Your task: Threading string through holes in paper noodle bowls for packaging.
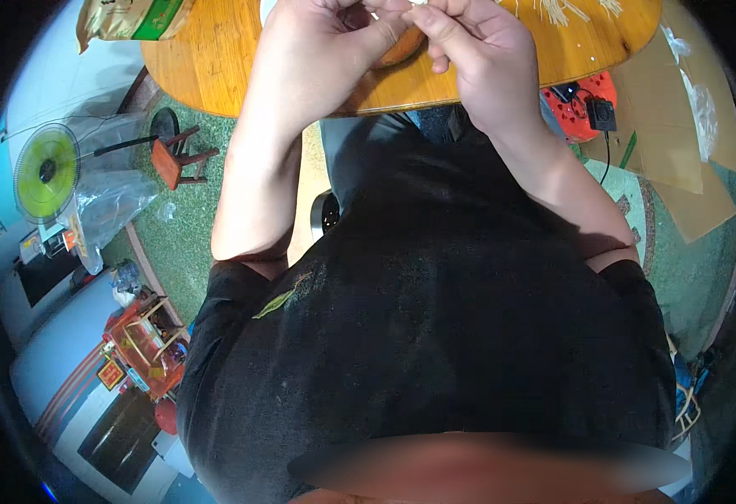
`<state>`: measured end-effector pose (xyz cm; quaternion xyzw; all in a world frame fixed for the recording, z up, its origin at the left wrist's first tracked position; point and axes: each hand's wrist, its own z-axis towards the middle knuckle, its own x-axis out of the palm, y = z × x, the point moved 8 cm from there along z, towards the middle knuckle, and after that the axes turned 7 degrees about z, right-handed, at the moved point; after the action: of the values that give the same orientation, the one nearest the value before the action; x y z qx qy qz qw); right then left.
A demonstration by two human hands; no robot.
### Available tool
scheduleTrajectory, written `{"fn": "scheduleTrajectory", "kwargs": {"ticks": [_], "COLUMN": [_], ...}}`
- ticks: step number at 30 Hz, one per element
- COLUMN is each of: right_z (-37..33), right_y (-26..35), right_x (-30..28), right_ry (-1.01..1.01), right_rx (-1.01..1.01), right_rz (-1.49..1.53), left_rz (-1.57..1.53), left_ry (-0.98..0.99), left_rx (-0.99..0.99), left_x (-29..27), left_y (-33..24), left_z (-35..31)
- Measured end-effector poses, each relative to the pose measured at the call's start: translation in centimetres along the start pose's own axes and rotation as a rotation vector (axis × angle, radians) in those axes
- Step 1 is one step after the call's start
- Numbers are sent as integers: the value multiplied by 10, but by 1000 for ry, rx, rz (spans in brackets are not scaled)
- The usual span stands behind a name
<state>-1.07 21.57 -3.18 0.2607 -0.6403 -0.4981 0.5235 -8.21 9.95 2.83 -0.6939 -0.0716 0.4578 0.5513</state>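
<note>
My left hand (313, 63) and my right hand (496, 52) meet over the near edge of a wooden table (204, 63). Between the fingertips of my right hand is a small white piece (418, 2), cut off by the top of the picture, so its kind does not show. The left thumb presses close beside it, its fingers curled and partly out of view. Beneath the hands shows the curved edge of a brown, rounded thing (403, 49). Thin pale strands (559, 10) lie in small bunches on the table, right of my right hand.
A gold and green packet (137, 18) lies at the table's far left. On the floor stand a green-bladed fan (47, 170) and a small wooden stool (179, 158). To the right are a red spotted seat (574, 113) with a black adapter (601, 113), and flattened cardboard (666, 126).
</note>
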Motion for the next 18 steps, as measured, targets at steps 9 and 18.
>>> {"fn": "scheduleTrajectory", "kwargs": {"ticks": [9,18], "right_z": [6,-8], "right_y": [11,61], "right_x": [1,19], "right_ry": [321,145], "right_rx": [-543,-632], "right_rz": [303,-574], "left_rz": [-28,62], "left_ry": [12,-9], "left_rx": [2,-29], "left_x": [2,-2], "left_y": [-8,-9], "left_z": [4,-1]}}
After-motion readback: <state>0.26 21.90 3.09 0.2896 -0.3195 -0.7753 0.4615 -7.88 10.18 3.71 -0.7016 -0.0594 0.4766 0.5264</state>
